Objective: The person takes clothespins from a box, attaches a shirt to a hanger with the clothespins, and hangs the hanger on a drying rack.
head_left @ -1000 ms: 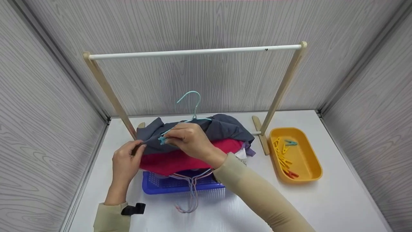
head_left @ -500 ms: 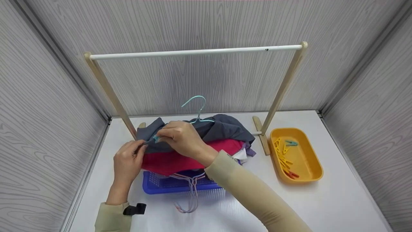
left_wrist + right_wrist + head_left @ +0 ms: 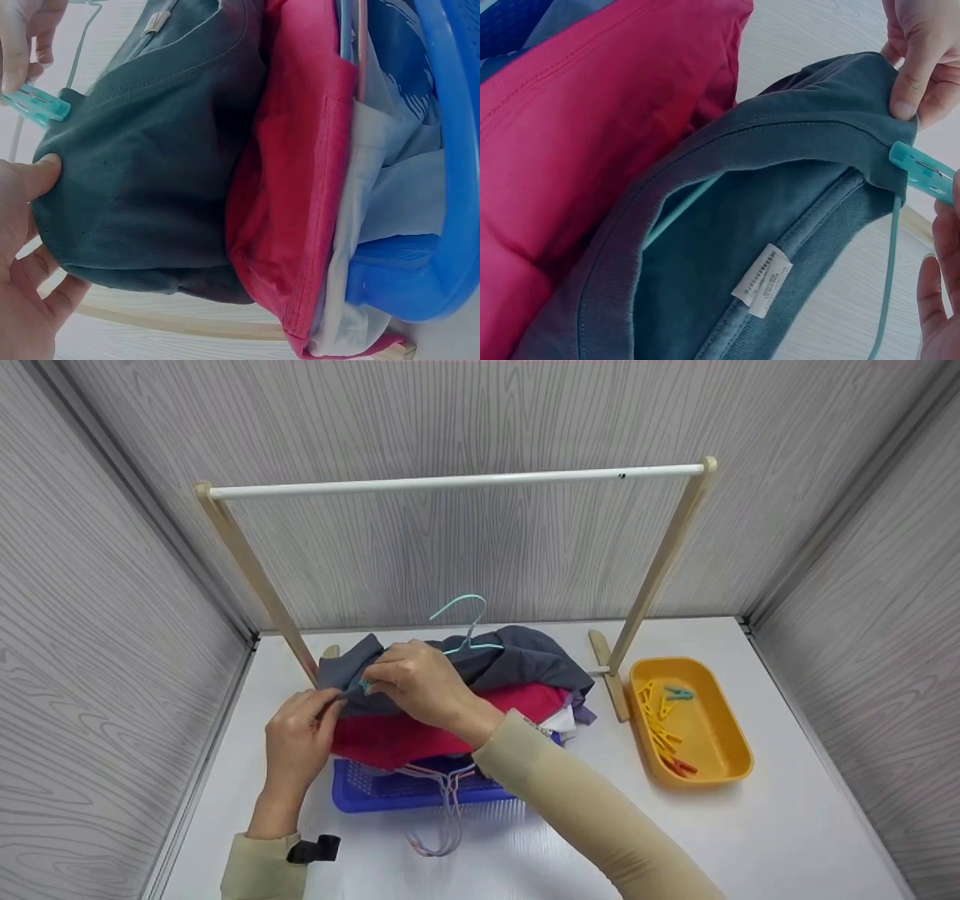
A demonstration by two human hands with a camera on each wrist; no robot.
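A dark grey garment (image 3: 536, 656) lies on top of a clothes pile, with a light-blue wire hanger (image 3: 472, 597) partly inside its opening. My left hand (image 3: 298, 731) pinches the garment's left edge between thumb and fingers. Close beside it, my right hand (image 3: 420, 679) pinches a teal clothespin (image 3: 922, 172). In the right wrist view the clothespin's tip is at the garment's edge, where the hanger's wire comes out below. The left wrist view also has the clothespin at the fabric, just above my left thumb. A white label (image 3: 763, 279) shows inside the garment.
Under the grey garment lies a red garment (image 3: 390, 739) over a blue basket (image 3: 356, 795), with several hangers (image 3: 452, 810) sticking out its front. A yellow-orange tray (image 3: 716, 727) of clothespins stands to the right. Behind rises a wooden rack with a white rail (image 3: 450, 481).
My right hand has moved left with the clothespin, up to the garment's edge by my left hand. The hanger's hook has dropped and shifted right. My left hand has barely moved.
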